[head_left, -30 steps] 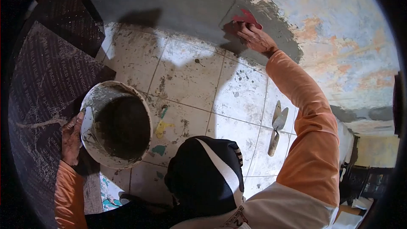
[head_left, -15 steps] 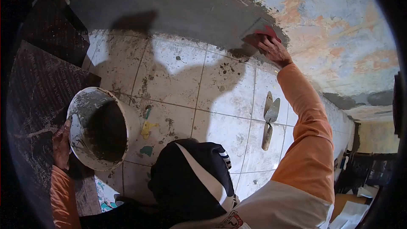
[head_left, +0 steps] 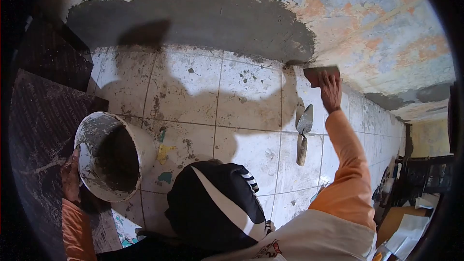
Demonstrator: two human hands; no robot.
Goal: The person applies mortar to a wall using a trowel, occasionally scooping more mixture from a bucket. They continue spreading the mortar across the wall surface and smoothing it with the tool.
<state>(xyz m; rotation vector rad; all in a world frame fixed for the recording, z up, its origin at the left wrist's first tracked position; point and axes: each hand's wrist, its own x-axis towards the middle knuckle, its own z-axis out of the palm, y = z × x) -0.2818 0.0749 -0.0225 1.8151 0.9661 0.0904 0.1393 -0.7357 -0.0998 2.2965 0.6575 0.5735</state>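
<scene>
My right hand (head_left: 331, 91) is closed around a reddish, flat-faced plastering float (head_left: 314, 73), held beside the foot of the wall, just right of the wet grey mortar patch (head_left: 217, 19). The left hand (head_left: 71, 176) grips the rim of a white bucket (head_left: 149, 150), which tilts toward me. Grey mortar (head_left: 116, 164) coats the inside of the bucket, and its bottom is in shadow. A pointed brick trowel (head_left: 303, 133) with a wooden handle lies on the tiles below my right hand.
Mortar spots dot the white floor tiles (head_left: 249, 116). Dark plywood sheets (head_left: 43, 116) stand along the left. My knee in black trousers (head_left: 217, 198) is at the bottom centre. Papers and dark furniture (head_left: 430, 174) are at the lower right. Further mortar (head_left: 386, 100) shows along the wall's base.
My right hand has moved the float down and right, off the mortar patch, and has turned it. The left hand stays on the bucket rim. The view has shifted slightly.
</scene>
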